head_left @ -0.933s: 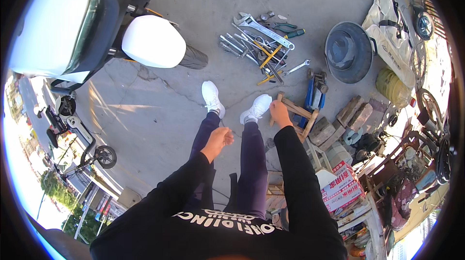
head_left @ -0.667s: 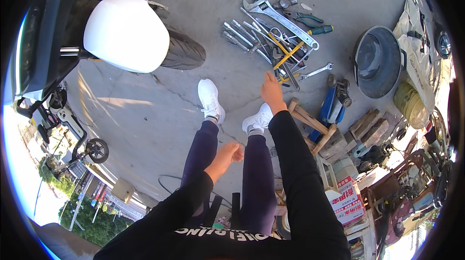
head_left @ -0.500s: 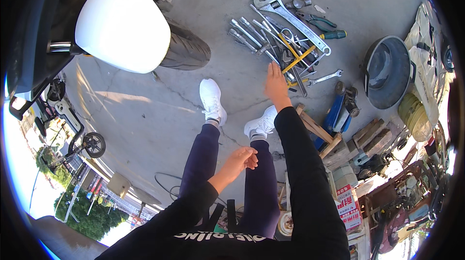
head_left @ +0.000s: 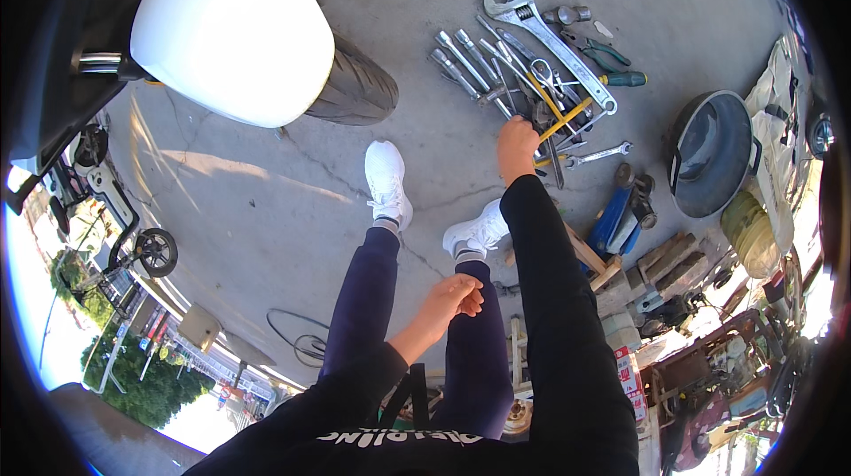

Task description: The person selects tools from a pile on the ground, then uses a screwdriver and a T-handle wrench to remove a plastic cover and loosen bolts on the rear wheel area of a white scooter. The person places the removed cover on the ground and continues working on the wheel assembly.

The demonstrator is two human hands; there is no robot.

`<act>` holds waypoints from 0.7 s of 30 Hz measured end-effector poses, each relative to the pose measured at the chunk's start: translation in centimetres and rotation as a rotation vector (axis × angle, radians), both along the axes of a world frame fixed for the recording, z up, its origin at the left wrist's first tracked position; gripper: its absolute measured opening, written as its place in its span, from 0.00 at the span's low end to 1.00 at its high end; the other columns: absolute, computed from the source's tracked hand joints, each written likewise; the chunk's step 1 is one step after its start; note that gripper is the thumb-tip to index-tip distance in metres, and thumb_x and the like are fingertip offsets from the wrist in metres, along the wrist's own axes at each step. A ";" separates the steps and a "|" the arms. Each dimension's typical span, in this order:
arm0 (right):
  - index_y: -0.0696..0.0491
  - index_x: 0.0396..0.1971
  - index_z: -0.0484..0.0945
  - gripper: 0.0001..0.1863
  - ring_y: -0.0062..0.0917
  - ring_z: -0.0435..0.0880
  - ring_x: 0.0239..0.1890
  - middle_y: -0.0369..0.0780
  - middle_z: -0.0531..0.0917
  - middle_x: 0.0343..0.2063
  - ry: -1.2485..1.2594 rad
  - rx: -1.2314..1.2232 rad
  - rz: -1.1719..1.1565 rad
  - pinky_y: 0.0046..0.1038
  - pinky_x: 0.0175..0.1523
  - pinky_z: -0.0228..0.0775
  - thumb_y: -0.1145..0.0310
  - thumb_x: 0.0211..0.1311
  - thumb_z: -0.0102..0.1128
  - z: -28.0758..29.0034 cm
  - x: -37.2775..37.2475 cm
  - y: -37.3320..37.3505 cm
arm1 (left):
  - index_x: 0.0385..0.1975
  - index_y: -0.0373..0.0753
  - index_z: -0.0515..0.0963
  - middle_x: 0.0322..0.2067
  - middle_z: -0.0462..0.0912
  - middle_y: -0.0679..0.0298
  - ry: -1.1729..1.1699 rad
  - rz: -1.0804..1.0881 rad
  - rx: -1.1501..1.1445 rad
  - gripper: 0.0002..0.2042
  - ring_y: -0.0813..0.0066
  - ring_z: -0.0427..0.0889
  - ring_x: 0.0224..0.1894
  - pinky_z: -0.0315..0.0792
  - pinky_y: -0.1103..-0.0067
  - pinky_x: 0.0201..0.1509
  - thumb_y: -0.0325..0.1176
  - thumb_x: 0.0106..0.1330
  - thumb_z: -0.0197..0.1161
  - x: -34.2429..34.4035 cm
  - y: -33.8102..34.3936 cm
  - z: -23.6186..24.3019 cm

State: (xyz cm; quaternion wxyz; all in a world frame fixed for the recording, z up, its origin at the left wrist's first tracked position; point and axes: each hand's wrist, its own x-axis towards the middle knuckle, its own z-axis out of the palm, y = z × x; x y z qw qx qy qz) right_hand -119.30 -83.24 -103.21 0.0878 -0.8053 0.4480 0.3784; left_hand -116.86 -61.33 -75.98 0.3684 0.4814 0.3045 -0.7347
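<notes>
Right hand is down at the tool pile, can't tell if it's gripping anything, while the left hand just hangs loose by the right leg.

Right hand: fingertips curled out of sight over the near side of the tool pile — whether they grip anything cannot be told.
Tool pile: lower pieces buried under others, their kinds unclear.
Left hand: palm turned from view.
White fender: clipped by the top edge.
Wooden frame: partly behind the right sleeve.
Red-and-white box: largely covered by that sleeve.
Scrap heap: jumbled — parts too small to name.
</notes>
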 end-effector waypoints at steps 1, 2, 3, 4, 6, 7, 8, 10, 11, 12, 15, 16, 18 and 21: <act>0.55 0.37 0.79 0.10 0.32 0.86 0.38 0.42 0.85 0.35 -0.024 0.096 -0.058 0.30 0.33 0.80 0.66 0.60 0.54 0.6 0.6 -0.4 | 0.39 0.35 0.74 0.29 0.79 0.62 -0.019 0.018 0.004 0.11 0.74 0.80 0.30 0.73 0.79 0.37 0.37 0.72 0.50 0.1 -0.2 -0.1; 0.54 0.36 0.79 0.09 0.33 0.86 0.40 0.44 0.85 0.35 -0.046 0.191 -0.118 0.31 0.34 0.80 0.66 0.60 0.55 1.3 1.4 -0.4 | 0.39 0.35 0.74 0.29 0.79 0.63 -0.038 0.034 0.009 0.11 0.75 0.79 0.30 0.73 0.79 0.37 0.37 0.72 0.50 0.3 -0.3 -0.2; 0.54 0.37 0.79 0.09 0.34 0.86 0.40 0.46 0.85 0.35 -0.074 0.221 -0.110 0.32 0.35 0.80 0.67 0.60 0.55 1.5 1.1 0.3 | 0.38 0.35 0.74 0.29 0.79 0.63 -0.043 0.051 0.006 0.11 0.75 0.79 0.30 0.73 0.79 0.37 0.37 0.72 0.50 0.2 -0.3 -0.3; 0.54 0.38 0.79 0.10 0.35 0.86 0.40 0.47 0.85 0.36 -0.103 0.251 -0.103 0.33 0.36 0.80 0.67 0.60 0.55 1.8 1.0 1.3 | 0.38 0.35 0.74 0.29 0.79 0.63 -0.048 0.067 0.003 0.11 0.75 0.79 0.30 0.73 0.79 0.37 0.37 0.72 0.50 0.2 -0.3 -0.4; 0.53 0.39 0.78 0.10 0.34 0.87 0.39 0.47 0.85 0.34 -0.130 0.224 -0.131 0.34 0.36 0.80 0.67 0.60 0.55 2.0 0.5 2.9 | 0.38 0.35 0.74 0.29 0.79 0.63 -0.057 0.087 0.002 0.11 0.75 0.79 0.30 0.73 0.79 0.36 0.37 0.72 0.50 0.2 -0.3 -0.6; 0.52 0.38 0.78 0.09 0.33 0.87 0.37 0.45 0.85 0.33 -0.128 0.167 -0.165 0.34 0.35 0.80 0.67 0.60 0.55 1.9 0.1 3.5 | 0.38 0.35 0.74 0.29 0.79 0.63 -0.061 0.091 0.005 0.11 0.75 0.79 0.30 0.72 0.79 0.36 0.37 0.72 0.50 0.2 -0.3 -0.7; 0.51 0.37 0.78 0.08 0.31 0.87 0.35 0.43 0.86 0.31 -0.128 0.112 -0.198 0.34 0.34 0.80 0.66 0.60 0.55 1.7 -0.1 4.0 | 0.38 0.35 0.74 0.29 0.79 0.63 -0.066 0.095 0.008 0.11 0.75 0.79 0.30 0.72 0.79 0.36 0.37 0.72 0.50 0.2 -0.3 -0.7; 0.51 0.36 0.76 0.06 0.31 0.87 0.34 0.43 0.85 0.29 -0.163 -0.028 -0.180 0.33 0.33 0.80 0.67 0.61 0.54 0.7 -0.5 4.0 | 0.38 0.35 0.74 0.29 0.79 0.63 -0.072 0.091 0.006 0.11 0.75 0.79 0.30 0.73 0.79 0.36 0.37 0.72 0.50 0.6 -0.5 -0.8; 0.52 0.35 0.76 0.06 0.32 0.87 0.34 0.42 0.85 0.29 -0.180 -0.097 -0.172 0.32 0.33 0.80 0.67 0.61 0.54 0.1 -0.8 3.8 | 0.38 0.35 0.74 0.29 0.79 0.63 -0.076 0.088 0.007 0.11 0.75 0.79 0.30 0.73 0.78 0.36 0.37 0.72 0.51 0.8 -0.6 -0.8; 0.52 0.34 0.75 0.05 0.32 0.87 0.33 0.42 0.85 0.28 -0.177 -0.099 -0.151 0.32 0.32 0.80 0.68 0.62 0.54 -0.1 -0.4 3.5 | 0.38 0.35 0.74 0.28 0.79 0.63 -0.080 0.089 0.004 0.11 0.74 0.79 0.29 0.73 0.78 0.37 0.37 0.72 0.51 0.9 -0.7 -1.0; 0.52 0.31 0.75 0.04 0.31 0.87 0.28 0.42 0.85 0.26 -0.196 -0.037 -0.111 0.32 0.28 0.80 0.69 0.61 0.53 -0.7 0.1 2.5 | 0.39 0.35 0.74 0.29 0.79 0.63 -0.091 0.084 0.000 0.11 0.74 0.79 0.30 0.73 0.78 0.37 0.37 0.72 0.51 0.8 -0.6 -0.7; 0.53 0.31 0.75 0.05 0.32 0.86 0.28 0.43 0.85 0.26 -0.220 -0.009 -0.133 0.34 0.29 0.79 0.68 0.60 0.54 -1.0 -0.5 2.8 | 0.40 0.35 0.74 0.30 0.79 0.62 -0.087 0.062 -0.015 0.11 0.74 0.79 0.31 0.73 0.78 0.38 0.37 0.72 0.51 0.9 -0.8 -0.7; 0.53 0.29 0.75 0.07 0.36 0.86 0.27 0.45 0.84 0.24 -0.262 0.043 -0.182 0.36 0.29 0.78 0.66 0.59 0.56 -1.0 -2.1 3.2 | 0.43 0.35 0.73 0.33 0.79 0.61 -0.113 0.021 -0.004 0.12 0.74 0.79 0.34 0.73 0.78 0.39 0.38 0.71 0.52 1.1 -1.0 -1.0; 0.57 0.28 0.72 0.14 0.50 0.82 0.31 0.53 0.81 0.25 -0.508 0.312 -0.329 0.45 0.36 0.74 0.60 0.57 0.55 6.9 0.3 5.9 | 0.54 0.34 0.68 0.41 0.77 0.59 -0.283 0.065 0.093 0.20 0.70 0.77 0.44 0.72 0.74 0.47 0.44 0.72 0.52 0.9 -0.5 -1.5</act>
